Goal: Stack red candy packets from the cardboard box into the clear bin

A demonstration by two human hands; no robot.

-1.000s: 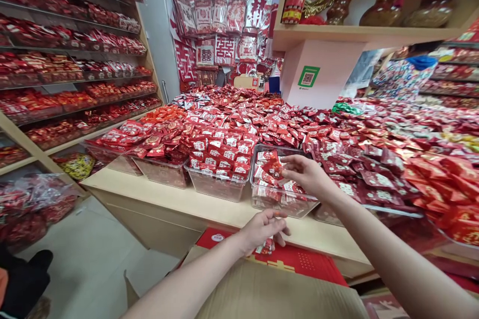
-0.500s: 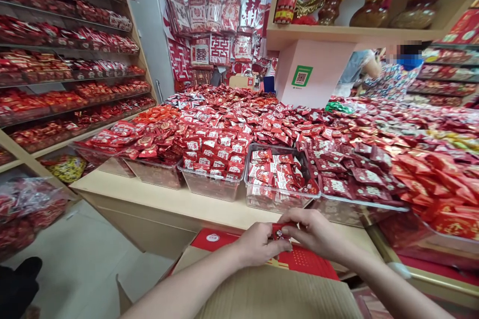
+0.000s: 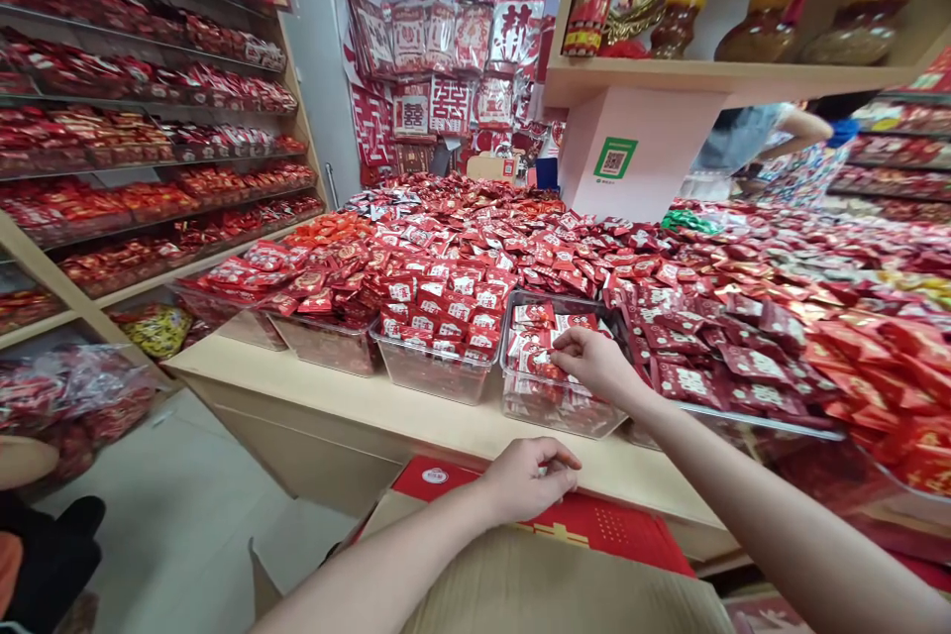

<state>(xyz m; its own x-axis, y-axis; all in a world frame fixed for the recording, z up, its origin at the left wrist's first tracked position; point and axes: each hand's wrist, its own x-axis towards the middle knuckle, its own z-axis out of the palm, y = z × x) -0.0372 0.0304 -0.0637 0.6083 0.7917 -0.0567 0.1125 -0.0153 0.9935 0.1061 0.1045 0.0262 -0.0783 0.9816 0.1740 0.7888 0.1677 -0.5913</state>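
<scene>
My right hand (image 3: 594, 369) reaches over a clear plastic bin (image 3: 561, 408) of red and white packets (image 3: 531, 314). Its fingers are bent together at the packets near the bin's front; what they hold, if anything, is too small to tell. Lower down, my left hand (image 3: 529, 480) hovers above a cardboard box (image 3: 580, 580) with a red printed flap (image 3: 639, 535). The fingers of that hand are loosely curled, with a gap between thumb and forefinger and nothing visible between them.
More bins of red packets (image 3: 442, 312) line the wooden counter (image 3: 334, 386). Dark red packets (image 3: 690, 381) lie to the right. Packed shelves (image 3: 141, 158) stand at left. A wooden shelf (image 3: 713, 74) overhangs the back right, with people behind. A dark shape (image 3: 55, 555) shows lower left.
My right hand has moved up and forward from my left hand to the bin. The small red packet that was between both hands no longer shows there. The view has shifted slightly.
</scene>
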